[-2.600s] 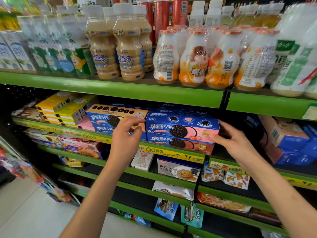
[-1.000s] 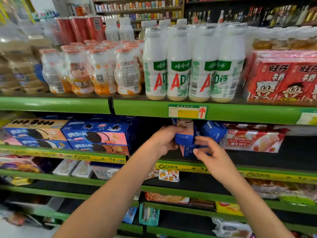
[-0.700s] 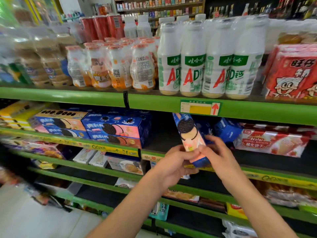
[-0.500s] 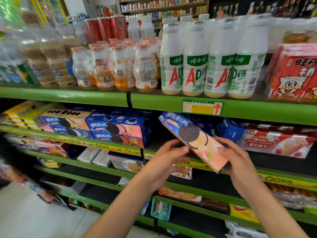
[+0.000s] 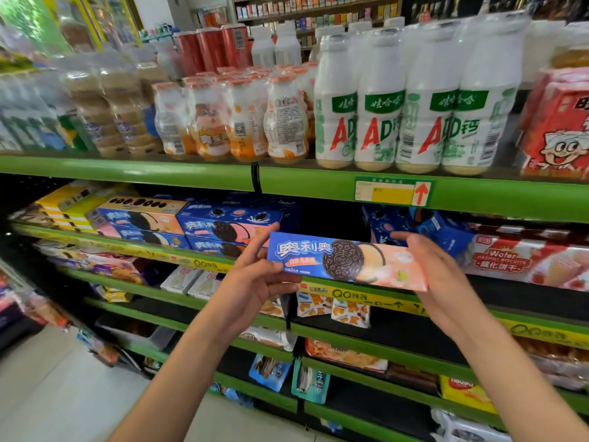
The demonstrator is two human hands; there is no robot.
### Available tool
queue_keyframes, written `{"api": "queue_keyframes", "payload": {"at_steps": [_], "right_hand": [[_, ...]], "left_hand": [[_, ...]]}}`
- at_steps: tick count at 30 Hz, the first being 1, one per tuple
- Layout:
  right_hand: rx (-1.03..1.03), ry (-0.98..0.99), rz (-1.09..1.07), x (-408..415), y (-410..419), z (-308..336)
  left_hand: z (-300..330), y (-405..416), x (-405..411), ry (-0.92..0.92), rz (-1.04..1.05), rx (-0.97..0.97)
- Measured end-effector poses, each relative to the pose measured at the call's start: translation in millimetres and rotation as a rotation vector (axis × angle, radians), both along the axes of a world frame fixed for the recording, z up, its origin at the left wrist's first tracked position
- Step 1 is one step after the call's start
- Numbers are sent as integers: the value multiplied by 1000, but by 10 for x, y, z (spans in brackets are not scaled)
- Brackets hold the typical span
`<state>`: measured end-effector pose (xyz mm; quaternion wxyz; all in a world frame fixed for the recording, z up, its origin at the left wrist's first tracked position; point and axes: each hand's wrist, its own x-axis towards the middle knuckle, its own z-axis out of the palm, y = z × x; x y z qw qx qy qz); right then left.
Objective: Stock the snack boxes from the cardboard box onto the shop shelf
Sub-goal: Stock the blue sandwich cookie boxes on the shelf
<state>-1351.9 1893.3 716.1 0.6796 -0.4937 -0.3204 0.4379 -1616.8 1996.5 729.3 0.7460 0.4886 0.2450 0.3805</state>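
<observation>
I hold a long blue and peach cookie box (image 5: 347, 261) level in front of the second green shelf (image 5: 204, 264), its printed face towards me. My left hand (image 5: 255, 282) grips its left end, thumb on the front and fingers behind. My right hand (image 5: 436, 272) holds the right end from behind, fingers curled over the top edge. Stacked cookie boxes (image 5: 223, 229) of the same kind lie on the shelf to the left. More blue boxes (image 5: 424, 228) lie further back on the right. The cardboard box is out of view.
Milk drink bottles (image 5: 398, 100) and small orange bottles (image 5: 242, 122) fill the upper shelf. A wafer pack (image 5: 522, 260) lies right of my hands. Between the cookie stacks is a dark gap (image 5: 331, 218). Lower shelves carry snack bags (image 5: 331, 306). Floor shows at bottom left.
Both hands pulled a cookie box out from the right part of the shelf and turned it from upright through a tilt to level, face towards me. The view shifted slightly left.
</observation>
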Motion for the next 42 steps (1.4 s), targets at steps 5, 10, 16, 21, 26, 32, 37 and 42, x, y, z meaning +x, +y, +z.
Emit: {"api": "queue_keyframes", "payload": {"at_steps": [5, 10, 16, 21, 26, 32, 37, 42], "right_hand": [[-32, -2, 20, -83, 98, 14], [-58, -64, 160, -87, 100, -67], [-47, -159, 246, -127, 119, -118], [-53, -178, 293, -190, 189, -104], [4, -302, 303, -224, 224, -86], [142, -401, 262, -297, 319, -80], [196, -393, 259, -361, 378, -95], [216, -402, 265, -390, 416, -123]], "left_hand": [[8, 35, -110, -6, 34, 24], [-48, 87, -248, -59, 89, -34], [-110, 138, -421, -73, 120, -41], [-115, 233, -541, -62, 138, -15], [-164, 290, -694, 88, 154, 126], [-201, 300, -800, 24, 161, 212], [-237, 304, -829, -2, 198, 245], [-250, 290, -853, -30, 230, 254]]}}
